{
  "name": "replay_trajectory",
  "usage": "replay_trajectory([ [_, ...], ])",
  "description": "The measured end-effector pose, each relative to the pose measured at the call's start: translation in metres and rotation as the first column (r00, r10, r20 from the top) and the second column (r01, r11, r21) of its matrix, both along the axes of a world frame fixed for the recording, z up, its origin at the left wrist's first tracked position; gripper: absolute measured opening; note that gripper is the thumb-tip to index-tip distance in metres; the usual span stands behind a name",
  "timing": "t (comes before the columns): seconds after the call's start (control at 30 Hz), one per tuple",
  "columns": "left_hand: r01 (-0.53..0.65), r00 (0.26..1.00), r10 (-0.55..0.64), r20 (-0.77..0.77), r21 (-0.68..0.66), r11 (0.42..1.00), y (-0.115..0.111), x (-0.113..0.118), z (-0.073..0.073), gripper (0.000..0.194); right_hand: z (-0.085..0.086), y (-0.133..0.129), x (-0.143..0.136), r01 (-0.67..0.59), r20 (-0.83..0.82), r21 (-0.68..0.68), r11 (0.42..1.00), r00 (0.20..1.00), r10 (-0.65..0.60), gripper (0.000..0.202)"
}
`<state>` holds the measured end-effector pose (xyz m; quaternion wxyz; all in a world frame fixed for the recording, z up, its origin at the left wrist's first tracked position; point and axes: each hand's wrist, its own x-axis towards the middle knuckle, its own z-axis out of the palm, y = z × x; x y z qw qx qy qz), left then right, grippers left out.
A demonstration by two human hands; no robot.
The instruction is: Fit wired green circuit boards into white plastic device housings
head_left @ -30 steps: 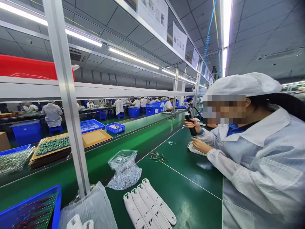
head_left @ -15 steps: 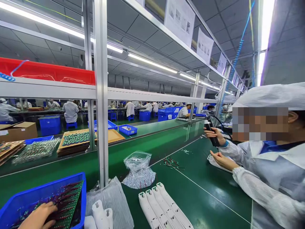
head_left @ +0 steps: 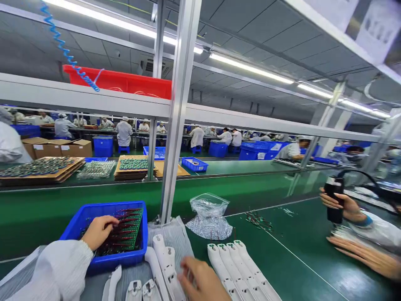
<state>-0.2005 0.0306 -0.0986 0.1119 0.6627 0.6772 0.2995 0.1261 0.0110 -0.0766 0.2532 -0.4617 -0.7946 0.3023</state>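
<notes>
My left hand [head_left: 99, 231] reaches into a blue bin [head_left: 109, 263] with its fingers bent together at the red wires of a green circuit board panel [head_left: 133, 230]. What its fingertips pinch, if anything, is hidden. Loose small boards lie beneath the panel. My right hand [head_left: 205, 279], slightly blurred, is over the near edge of the bench with thumb and fingers apart and nothing visible between them. Just left of it are long white plastic housings [head_left: 169, 269]. A row of several similar housings [head_left: 238, 267], with small green boards at their tops, lies to its right.
A clear bag of small parts [head_left: 209, 225] sits behind the housings, near a metal post [head_left: 177, 113]. Wired boards [head_left: 258, 219] are scattered farther right. At the right, a co-worker's hand holds a black handheld tool [head_left: 334, 200]. Stacked board trays [head_left: 133, 167] stand beyond the green belt.
The view has swung left, bringing the blue bin nearer the middle. My right hand has come into view by the white housings. My left hand remains in the bin, now at the panel's wires.
</notes>
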Motion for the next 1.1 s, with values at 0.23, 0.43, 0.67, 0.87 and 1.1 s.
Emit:
replay_trajectory([
  [0.23, -0.244, 0.967, 0.245, 0.076, -0.029, 0.969, -0.090, -0.067, 0.029, 0.032, -0.047, 0.042, -0.042, -0.053, -0.329, 0.045, 0.998, 0.942, 0.065, 0.027],
  [0.43, -0.315, 0.915, 0.378, 0.143, -0.333, 0.889, -0.186, -0.076, 0.018, 0.024, -0.067, 0.051, -0.047, 0.031, -0.415, -0.092, 0.995, 0.907, -0.067, 0.031],
  [0.67, -0.273, 0.899, 0.383, 0.212, -0.413, 0.869, -0.184, -0.053, -0.020, 0.022, -0.047, 0.041, -0.048, 0.008, -0.202, -0.016, 1.000, 0.979, -0.011, 0.037],
  [0.87, -0.243, 0.888, 0.379, 0.261, -0.434, 0.868, -0.176, -0.056, -0.036, 0.017, -0.042, 0.031, -0.043, 0.017, -0.002, 0.013, 1.000, 1.000, -0.017, 0.046],
  [1.1, -0.179, 0.851, 0.347, 0.395, -0.403, 0.897, -0.177, -0.059, -0.033, 0.014, -0.035, 0.031, -0.031, 0.017, 0.030, -0.086, 0.996, 0.999, -0.014, 0.034],
])
